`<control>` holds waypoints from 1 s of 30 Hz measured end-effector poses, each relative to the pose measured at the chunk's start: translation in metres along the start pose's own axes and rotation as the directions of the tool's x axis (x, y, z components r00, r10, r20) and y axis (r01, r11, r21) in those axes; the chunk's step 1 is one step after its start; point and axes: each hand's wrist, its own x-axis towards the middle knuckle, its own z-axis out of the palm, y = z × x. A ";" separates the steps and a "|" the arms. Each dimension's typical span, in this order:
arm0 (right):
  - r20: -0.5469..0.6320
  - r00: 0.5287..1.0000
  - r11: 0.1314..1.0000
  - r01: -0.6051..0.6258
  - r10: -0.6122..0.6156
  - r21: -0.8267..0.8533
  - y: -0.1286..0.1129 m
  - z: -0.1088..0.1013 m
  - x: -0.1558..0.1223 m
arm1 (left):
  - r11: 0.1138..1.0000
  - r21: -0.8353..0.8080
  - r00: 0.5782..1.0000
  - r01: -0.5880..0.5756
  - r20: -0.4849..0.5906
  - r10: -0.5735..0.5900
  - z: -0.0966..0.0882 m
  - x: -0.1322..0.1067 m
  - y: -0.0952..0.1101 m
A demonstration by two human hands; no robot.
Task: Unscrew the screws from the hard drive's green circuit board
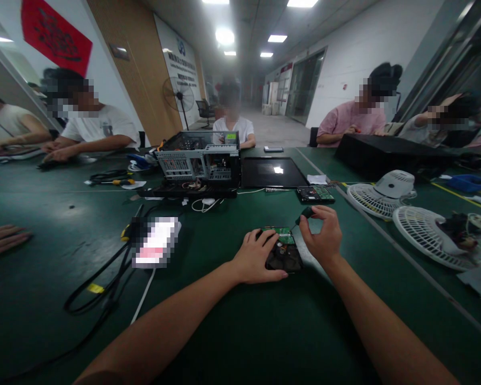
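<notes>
A hard drive (284,254) with a green circuit board lies on the green table mat (240,326) in front of me. My left hand (256,256) rests on its left side, fingers curled over it and holding it down. My right hand (323,235) is closed around the dark handle of a small screwdriver (305,213), held upright over the drive's right edge. The screwdriver's tip is hidden behind my fingers.
An open computer case (198,163) stands at the table's middle, a black panel (272,172) and a second drive (316,194) beside it. White fan grilles (385,195) lie right. Black cables (104,283) and a phone (156,240) lie left. Several people sit around; another person's hand (2,239) rests far left.
</notes>
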 end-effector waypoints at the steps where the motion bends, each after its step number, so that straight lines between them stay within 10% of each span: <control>1: -0.001 1.000 1.000 0.006 -0.006 -0.003 0.000 0.000 0.001 | 1.000 0.003 1.000 0.000 -0.001 0.000 0.000 0.000 0.000; 30: 0.048 0.999 0.998 0.006 -0.009 0.069 0.001 0.000 -0.001 | 1.000 0.003 1.000 -0.009 -0.015 0.009 0.001 0.000 0.000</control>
